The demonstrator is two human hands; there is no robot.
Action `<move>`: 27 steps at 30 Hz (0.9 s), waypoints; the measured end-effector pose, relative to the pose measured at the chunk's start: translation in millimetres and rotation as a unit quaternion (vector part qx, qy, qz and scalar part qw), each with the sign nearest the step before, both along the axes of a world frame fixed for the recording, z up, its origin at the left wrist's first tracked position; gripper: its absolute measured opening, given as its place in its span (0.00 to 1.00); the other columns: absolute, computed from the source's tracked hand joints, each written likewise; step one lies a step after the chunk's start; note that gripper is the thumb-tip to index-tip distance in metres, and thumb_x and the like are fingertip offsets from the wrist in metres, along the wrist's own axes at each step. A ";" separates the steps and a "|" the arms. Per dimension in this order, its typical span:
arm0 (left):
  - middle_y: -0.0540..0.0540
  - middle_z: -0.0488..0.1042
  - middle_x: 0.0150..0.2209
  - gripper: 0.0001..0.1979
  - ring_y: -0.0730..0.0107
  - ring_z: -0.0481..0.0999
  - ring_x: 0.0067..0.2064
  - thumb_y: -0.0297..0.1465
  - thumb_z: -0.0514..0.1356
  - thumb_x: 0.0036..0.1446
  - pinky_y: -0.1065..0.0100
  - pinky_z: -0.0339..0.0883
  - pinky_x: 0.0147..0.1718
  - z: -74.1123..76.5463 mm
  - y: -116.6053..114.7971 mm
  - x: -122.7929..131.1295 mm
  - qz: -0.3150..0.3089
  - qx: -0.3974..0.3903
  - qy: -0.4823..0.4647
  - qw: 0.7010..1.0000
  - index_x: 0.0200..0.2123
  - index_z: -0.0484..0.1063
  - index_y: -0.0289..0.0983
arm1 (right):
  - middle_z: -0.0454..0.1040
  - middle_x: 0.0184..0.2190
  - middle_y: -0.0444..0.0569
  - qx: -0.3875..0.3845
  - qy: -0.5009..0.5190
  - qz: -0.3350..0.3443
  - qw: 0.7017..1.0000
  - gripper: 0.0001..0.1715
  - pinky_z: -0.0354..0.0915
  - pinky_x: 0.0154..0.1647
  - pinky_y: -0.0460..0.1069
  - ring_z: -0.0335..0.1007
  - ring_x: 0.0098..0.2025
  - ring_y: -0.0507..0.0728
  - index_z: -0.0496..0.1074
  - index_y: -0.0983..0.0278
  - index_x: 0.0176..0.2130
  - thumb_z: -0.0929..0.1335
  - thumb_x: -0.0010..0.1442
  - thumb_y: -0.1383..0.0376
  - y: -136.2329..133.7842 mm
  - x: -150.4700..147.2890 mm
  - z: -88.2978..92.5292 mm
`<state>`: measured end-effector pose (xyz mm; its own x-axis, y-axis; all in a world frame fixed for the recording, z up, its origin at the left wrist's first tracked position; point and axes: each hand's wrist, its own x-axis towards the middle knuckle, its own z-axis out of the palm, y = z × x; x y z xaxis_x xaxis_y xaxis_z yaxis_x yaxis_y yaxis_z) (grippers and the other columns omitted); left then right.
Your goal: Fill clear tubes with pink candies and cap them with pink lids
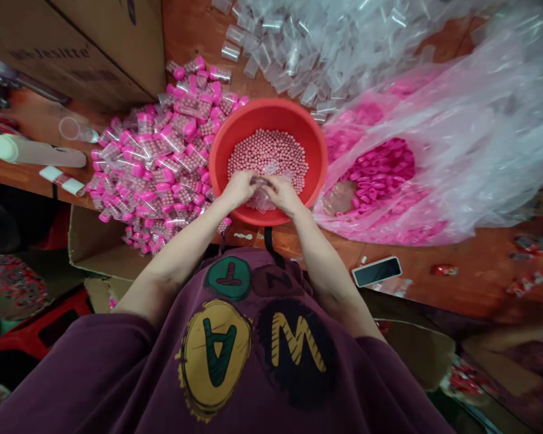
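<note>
A red plastic basin (pixel 235 140) stands on the wooden table, half full of small pink balls (pixel 271 154). Both my hands meet over its near side. My left hand (pixel 238 187) and my right hand (pixel 282 194) have their fingers closed around a small clear plastic tube (pixel 261 181) held between them, just above the balls. More clear tubes seem to lie under my hands in the basin. Left of the basin lies a heap of filled tubes with pink caps (pixel 163 163). Right of it an open clear plastic bag holds loose pink caps (pixel 380 172).
Empty clear tubes (pixel 294 48) are piled at the back of the table. Cardboard boxes (pixel 85 42) stand at the back left. A phone (pixel 377 270) lies near the front edge. A white cylinder (pixel 36 150) lies at left, an open carton (pixel 99 247) below.
</note>
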<state>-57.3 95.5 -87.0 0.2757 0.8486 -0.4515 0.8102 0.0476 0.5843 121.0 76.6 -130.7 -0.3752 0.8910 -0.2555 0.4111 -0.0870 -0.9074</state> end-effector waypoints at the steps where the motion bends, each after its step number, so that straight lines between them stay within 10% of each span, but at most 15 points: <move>1: 0.42 0.86 0.46 0.15 0.58 0.84 0.48 0.28 0.64 0.63 0.64 0.76 0.51 4.0 -2.3 -5.3 0.000 -0.017 -0.023 1.000 0.51 0.84 0.35 | 0.83 0.56 0.54 -0.019 0.033 -0.003 0.999 0.22 0.68 0.69 0.64 0.77 0.58 0.65 0.79 0.61 0.56 0.68 0.65 0.62 -3.3 4.5 -1.2; 7: 0.48 0.86 0.35 0.13 0.63 0.83 0.37 0.28 0.65 0.58 0.65 0.74 0.40 32.1 -9.8 -18.2 0.026 -0.045 -0.070 0.996 0.45 0.87 0.39 | 0.83 0.51 0.49 -0.093 0.133 -0.037 0.986 0.22 0.71 0.64 0.60 0.78 0.53 0.61 0.80 0.59 0.52 0.71 0.62 0.52 -18.7 8.3 7.8; 13: 0.47 0.85 0.31 0.15 0.65 0.80 0.31 0.30 0.65 0.57 0.61 0.78 0.36 59.5 -17.1 -23.1 0.203 -0.120 -0.170 0.957 0.47 0.86 0.40 | 0.83 0.46 0.45 -0.150 0.190 -0.087 0.966 0.24 0.75 0.59 0.59 0.78 0.44 0.58 0.79 0.55 0.55 0.72 0.64 0.49 -19.3 2.9 35.1; 19: 0.55 0.88 0.45 0.11 0.66 0.81 0.39 0.38 0.67 0.59 0.54 0.81 0.46 97.3 -15.0 -57.8 0.255 -0.059 -0.151 0.953 0.46 0.82 0.51 | 0.82 0.53 0.47 -0.070 0.121 -0.187 0.972 0.22 0.70 0.68 0.62 0.77 0.56 0.61 0.79 0.56 0.55 0.71 0.64 0.51 -7.4 39.8 46.7; 25: 0.40 0.84 0.53 0.14 0.53 0.81 0.57 0.27 0.60 0.61 0.53 0.72 0.63 52.2 -7.5 -24.1 -0.038 -0.033 0.028 0.998 0.46 0.84 0.37 | 0.78 0.63 0.54 -0.043 0.036 -0.156 0.986 0.24 0.62 0.75 0.62 0.72 0.67 0.63 0.77 0.61 0.57 0.70 0.61 0.62 11.4 15.8 15.9; 27: 0.36 0.82 0.55 0.16 0.50 0.79 0.60 0.26 0.57 0.65 0.53 0.70 0.64 30.7 -4.6 -2.2 -0.038 0.003 0.072 0.997 0.48 0.84 0.35 | 0.78 0.63 0.57 -0.058 -0.019 -0.161 0.985 0.28 0.64 0.74 0.62 0.72 0.66 0.64 0.77 0.63 0.58 0.71 0.58 0.65 7.4 9.1 4.5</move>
